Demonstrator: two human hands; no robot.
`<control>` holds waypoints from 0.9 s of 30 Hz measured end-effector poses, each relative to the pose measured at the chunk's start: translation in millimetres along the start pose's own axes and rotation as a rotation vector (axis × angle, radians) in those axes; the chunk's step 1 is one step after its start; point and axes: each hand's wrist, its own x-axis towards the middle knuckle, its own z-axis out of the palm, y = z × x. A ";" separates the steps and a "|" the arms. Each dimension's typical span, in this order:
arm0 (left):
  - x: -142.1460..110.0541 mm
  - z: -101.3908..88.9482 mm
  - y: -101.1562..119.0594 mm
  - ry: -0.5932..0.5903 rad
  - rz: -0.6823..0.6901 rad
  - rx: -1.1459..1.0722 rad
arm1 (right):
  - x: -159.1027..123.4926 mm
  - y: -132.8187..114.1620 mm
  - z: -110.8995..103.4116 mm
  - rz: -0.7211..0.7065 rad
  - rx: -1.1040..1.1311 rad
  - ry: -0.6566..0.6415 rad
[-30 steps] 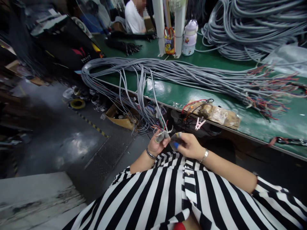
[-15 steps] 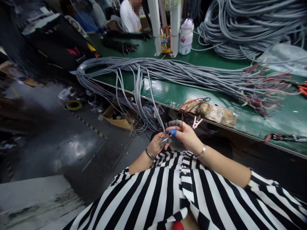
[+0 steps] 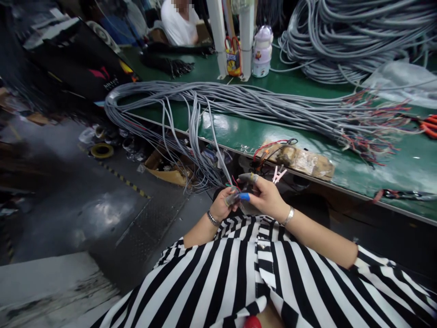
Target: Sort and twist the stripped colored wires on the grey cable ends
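Observation:
A single grey cable (image 3: 220, 157) runs down from the bench edge to my hands, its thin coloured wires (image 3: 233, 183) fanning out at the end. My left hand (image 3: 223, 204) is closed around that cable end, a grey cover on its thumb. Just right of it, my right hand (image 3: 266, 196) has a blue-wrapped thumb and a grey-covered forefinger; the thumb tip meets the left fingertips at the wires. What lies between the right fingertips is too small to make out. More grey cables (image 3: 194, 120) hang over the bench edge behind my hands.
A long bundle of grey cables (image 3: 259, 102) lies along the green bench (image 3: 358, 177), frayed wires at its right end. Along the front edge sit a taped wooden block (image 3: 307, 161) and a pink clip (image 3: 279, 174). Red-handled scissors (image 3: 429, 126) lie far right. A cardboard box (image 3: 164, 173) is below.
My right thumb has moved down to the left fingertips, and its forefinger has spread away from it. The coloured wires have shifted slightly left. The whole view has shifted a little.

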 end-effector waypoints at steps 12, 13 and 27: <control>-2.0 -5.5 4.3 -0.122 -0.079 0.035 | -8.3 11.1 -3.1 -0.258 -0.279 -0.212; -1.8 -5.1 5.0 -0.135 -0.097 0.050 | -8.3 11.3 -3.7 -0.260 -0.331 -0.227; 8.4 -3.3 33.0 -0.277 -0.019 0.199 | -54.5 50.5 -76.7 0.247 -0.521 -0.322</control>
